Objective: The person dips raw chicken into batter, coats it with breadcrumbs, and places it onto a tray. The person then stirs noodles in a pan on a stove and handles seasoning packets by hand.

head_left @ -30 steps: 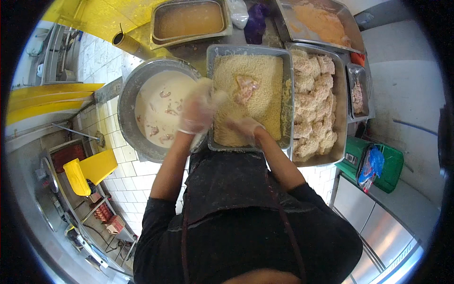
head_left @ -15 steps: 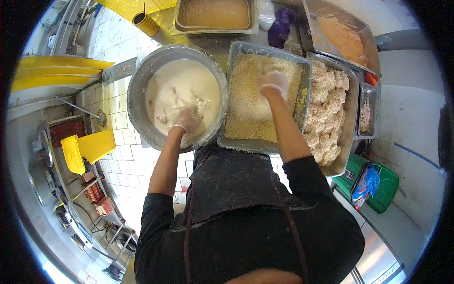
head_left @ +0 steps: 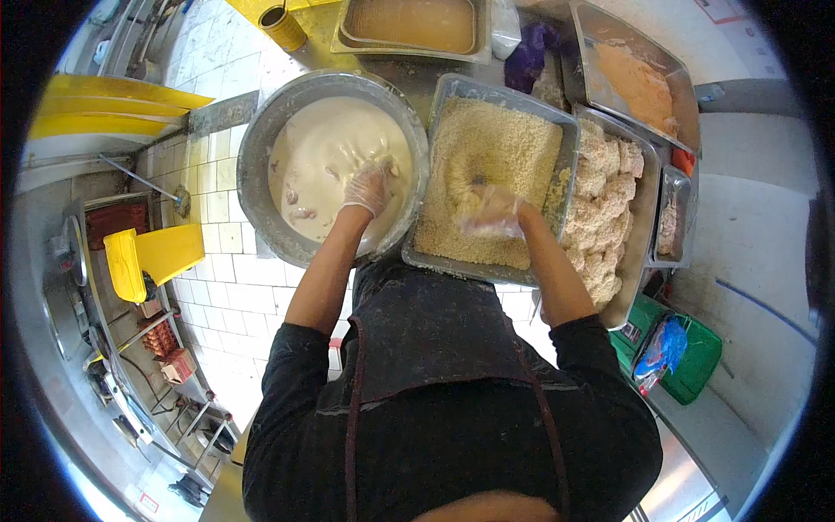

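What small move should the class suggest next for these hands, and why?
Probably the left hand should lift a meat piece from the batter: that hand is in the batter, a few pieces show at its surface, and the right hand is at the crumbs right beside it.

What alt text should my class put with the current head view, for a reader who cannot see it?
A gloved left hand dips into white batter in a round tub, while the gloved right hand, blurred, works at crumbs in a grey tray alongside. Coated pieces fill a metal tray to the right.
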`<state>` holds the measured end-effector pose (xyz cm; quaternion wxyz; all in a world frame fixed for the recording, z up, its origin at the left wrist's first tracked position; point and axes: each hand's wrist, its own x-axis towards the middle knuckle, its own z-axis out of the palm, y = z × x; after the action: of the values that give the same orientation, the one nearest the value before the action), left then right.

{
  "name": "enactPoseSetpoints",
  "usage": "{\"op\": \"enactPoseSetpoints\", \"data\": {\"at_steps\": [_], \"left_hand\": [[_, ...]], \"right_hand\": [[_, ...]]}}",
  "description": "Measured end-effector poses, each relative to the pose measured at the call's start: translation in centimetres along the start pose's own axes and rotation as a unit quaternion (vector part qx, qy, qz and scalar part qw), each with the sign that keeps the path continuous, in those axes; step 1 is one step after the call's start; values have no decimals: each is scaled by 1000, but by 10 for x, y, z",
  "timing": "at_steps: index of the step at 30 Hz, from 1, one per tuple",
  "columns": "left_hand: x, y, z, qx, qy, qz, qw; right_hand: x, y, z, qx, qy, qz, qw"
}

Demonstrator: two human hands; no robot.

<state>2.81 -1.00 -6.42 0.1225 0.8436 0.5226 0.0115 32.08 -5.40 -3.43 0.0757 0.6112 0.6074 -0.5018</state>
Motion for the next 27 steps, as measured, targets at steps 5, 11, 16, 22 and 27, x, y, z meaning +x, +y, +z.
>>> {"op": "enactPoseSetpoints", "data": {"at_steps": [5,11,16,22,27], "left_hand": [[-18,-20,35,-62,-161,-25,985],[-36,-9,-2,-52,-265,-4,963],[-58,-18,-23,-4,-145,139,980],[-66,-10,-42,-236,-98,148,955],[-76,-10,-22,-751,-103,-153,634]], "right_hand": [[-44,-24,-21,-74,-44,-130,988],[-82,-42,-17,-124,269,-102,950],[-58,-16,23,56,-3,254,966],[-4,-40,74,742,62,31,667],[-5,-34,28,723,153,-98,666]]}}
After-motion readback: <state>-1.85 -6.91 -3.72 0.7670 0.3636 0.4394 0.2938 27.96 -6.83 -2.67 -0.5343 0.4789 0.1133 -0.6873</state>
